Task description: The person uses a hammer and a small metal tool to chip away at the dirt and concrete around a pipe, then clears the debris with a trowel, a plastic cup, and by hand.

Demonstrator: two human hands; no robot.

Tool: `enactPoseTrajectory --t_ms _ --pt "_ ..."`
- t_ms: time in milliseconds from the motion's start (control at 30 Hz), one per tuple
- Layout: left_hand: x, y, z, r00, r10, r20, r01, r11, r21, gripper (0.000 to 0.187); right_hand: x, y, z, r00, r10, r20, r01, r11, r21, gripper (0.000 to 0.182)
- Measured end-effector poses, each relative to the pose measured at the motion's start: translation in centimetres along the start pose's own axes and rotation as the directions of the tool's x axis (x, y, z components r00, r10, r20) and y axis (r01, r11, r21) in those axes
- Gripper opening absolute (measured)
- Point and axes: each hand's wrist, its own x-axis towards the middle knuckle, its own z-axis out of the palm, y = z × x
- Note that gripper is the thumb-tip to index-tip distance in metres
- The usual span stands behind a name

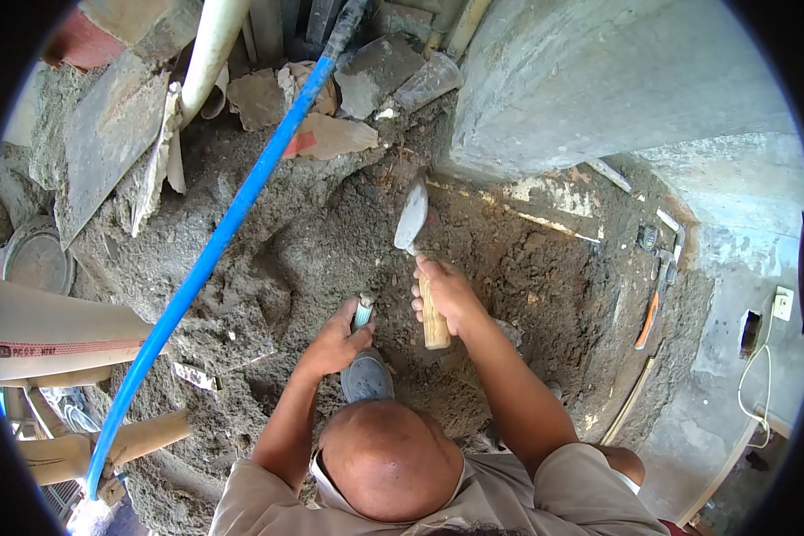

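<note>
My right hand is wrapped round the wooden handle of a trowel, whose metal blade points up and away over the dark soil. To its left, my left hand grips a small light-blue object with a greyish tip; what it is cannot be made out. The two hands are apart. Below my left hand a grey shoe shows on the ground. Rough, damp soil lies around both hands.
A long blue pipe slants across the left side. Broken slabs lie at the top. An orange-handled tool and a tape measure lie near the right wall. A sack and wooden poles are at left.
</note>
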Motion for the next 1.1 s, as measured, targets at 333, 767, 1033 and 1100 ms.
enactPoseTrajectory --t_ms 333,767,1033,1100 --pt "2.6 5.7 -0.5 0.857 0.471 -0.208 -0.459 0.882 0.106 0.02 1.7 8.6 -2.5 0.737 -0.625 -0.258 0.362 0.688 -0.629 0.041" --pt "14.5 6.4 -0.7 0.636 0.66 -0.4 -0.652 0.737 0.18 0.02 -4.1 9.9 -30.9 0.209 -0.782 -0.587 -0.152 0.567 -0.809 0.036" --pt "21.4 6.0 -1.3 0.633 0.663 -0.4 -0.708 0.705 0.05 0.02 -8.7 11.3 -48.5 0.075 -0.766 -0.638 -0.426 0.554 -0.715 0.056" --pt "23.2 5.6 -0.6 0.601 0.65 -0.464 -0.674 0.725 0.142 0.022 -10.4 11.3 -49.7 0.027 -0.692 -0.722 -0.348 0.67 -0.656 0.057"
